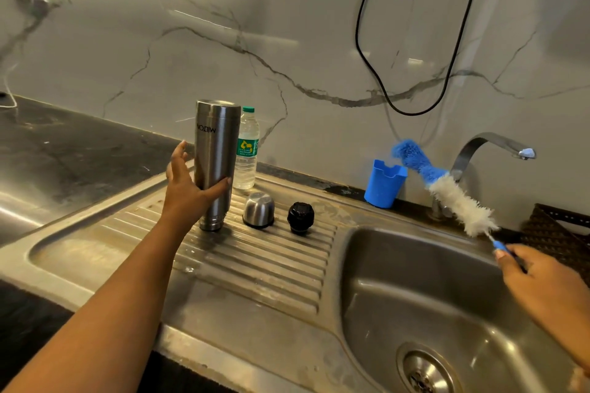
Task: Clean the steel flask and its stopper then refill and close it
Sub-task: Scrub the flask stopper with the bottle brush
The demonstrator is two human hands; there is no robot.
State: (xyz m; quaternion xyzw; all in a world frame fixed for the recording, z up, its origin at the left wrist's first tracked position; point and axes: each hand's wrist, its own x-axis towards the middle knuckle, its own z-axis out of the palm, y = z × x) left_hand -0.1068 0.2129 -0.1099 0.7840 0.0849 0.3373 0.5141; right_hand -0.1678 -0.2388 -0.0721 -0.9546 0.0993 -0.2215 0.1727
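Note:
The steel flask stands upside down, mouth down, on the ribbed drainboard. My left hand is beside its lower half, thumb touching the front and fingers spread out straight to the left of it. Its steel cap and black stopper sit on the drainboard just right of the flask. My right hand pinches the thin blue handle of a blue and white bottle brush, held above the sink's far right rim with the bristles pointing up and left.
A small plastic water bottle stands behind the flask. A blue cup sits by the wall next to the faucet. The sink basin lies lower right, with a dark woven basket beyond it. A black cable hangs on the wall.

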